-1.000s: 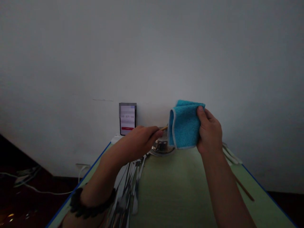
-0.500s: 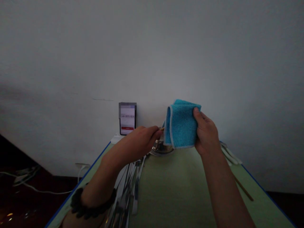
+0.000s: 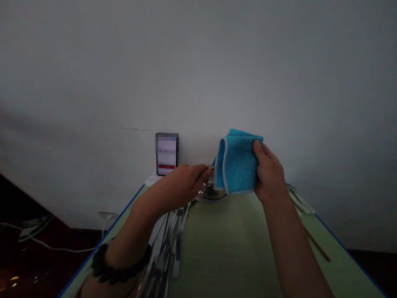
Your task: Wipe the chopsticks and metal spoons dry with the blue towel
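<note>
My right hand [image 3: 270,176] is closed on a folded blue cloth [image 3: 235,162], held upright above the far end of the green table [image 3: 223,244]. Just left of the cloth, my left hand [image 3: 182,184] pinches a thin wooden stick [image 3: 211,168]. The stick's tip pokes out of my fingers and goes into the fold of the cloth. Most of the stick is hidden by my hand and the cloth. A black bead bracelet [image 3: 116,267] is on my left wrist.
A metal dish [image 3: 209,193] sits under the cloth. Several pieces of metal cutlery [image 3: 169,244] lie along the table's left side. White utensils [image 3: 299,203] and a wooden chopstick [image 3: 318,245] lie at the right. A phone [image 3: 166,155] leans on the wall. Cables [image 3: 34,231] run on the floor.
My right hand moved the cloth a little left, closing it over the stick's tip. My left hand has barely moved.
</note>
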A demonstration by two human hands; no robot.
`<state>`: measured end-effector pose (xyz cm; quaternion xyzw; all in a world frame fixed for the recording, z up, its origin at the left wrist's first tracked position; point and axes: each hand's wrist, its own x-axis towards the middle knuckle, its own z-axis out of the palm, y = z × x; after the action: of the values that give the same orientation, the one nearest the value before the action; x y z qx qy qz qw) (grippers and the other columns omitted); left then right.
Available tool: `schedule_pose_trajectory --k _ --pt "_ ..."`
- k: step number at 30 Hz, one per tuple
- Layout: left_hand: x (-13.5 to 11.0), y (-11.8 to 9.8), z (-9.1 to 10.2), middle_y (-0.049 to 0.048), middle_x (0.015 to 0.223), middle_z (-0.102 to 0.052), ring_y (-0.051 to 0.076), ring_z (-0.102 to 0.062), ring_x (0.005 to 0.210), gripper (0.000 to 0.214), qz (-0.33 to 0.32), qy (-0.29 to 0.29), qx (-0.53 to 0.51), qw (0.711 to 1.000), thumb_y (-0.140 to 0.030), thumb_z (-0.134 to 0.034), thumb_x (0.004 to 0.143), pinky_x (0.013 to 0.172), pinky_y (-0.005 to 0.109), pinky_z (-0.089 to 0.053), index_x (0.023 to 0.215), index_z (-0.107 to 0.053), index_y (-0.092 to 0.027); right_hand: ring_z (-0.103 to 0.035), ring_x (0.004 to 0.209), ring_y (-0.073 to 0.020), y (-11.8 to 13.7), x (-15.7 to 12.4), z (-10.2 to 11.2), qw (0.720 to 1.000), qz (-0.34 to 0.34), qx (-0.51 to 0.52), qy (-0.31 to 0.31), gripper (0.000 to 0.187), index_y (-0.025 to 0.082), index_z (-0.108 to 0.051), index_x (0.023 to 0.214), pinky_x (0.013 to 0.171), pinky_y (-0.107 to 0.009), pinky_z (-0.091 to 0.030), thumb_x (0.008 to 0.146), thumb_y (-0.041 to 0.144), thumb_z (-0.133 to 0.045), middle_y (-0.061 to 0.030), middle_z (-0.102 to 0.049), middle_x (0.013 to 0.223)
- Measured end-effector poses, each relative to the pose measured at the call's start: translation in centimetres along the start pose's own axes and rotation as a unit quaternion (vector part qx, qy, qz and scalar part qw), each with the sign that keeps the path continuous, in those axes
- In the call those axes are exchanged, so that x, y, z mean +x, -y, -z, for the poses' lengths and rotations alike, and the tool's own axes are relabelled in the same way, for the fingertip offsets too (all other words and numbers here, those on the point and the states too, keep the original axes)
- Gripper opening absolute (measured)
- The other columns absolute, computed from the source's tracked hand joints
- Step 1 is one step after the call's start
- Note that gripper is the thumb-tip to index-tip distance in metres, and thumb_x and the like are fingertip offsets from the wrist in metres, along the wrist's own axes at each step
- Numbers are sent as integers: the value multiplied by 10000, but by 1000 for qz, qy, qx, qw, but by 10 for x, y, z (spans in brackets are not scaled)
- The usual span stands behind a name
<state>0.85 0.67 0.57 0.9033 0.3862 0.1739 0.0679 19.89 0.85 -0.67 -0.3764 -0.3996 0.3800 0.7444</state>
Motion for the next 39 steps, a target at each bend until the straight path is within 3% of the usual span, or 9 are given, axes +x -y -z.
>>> schedule_pose_trajectory --k 39 --pt "1 -2 3 -2 605 -556 119 -501 524 344 3 17 -3 1000 -334 -267 928 535 250 -316 859 -565 -178 -609 767 -182 -3 1 1 1000 0 -20 -6 345 227 -643 892 694 -339 -471 687 501 -593 -9 -678 815"
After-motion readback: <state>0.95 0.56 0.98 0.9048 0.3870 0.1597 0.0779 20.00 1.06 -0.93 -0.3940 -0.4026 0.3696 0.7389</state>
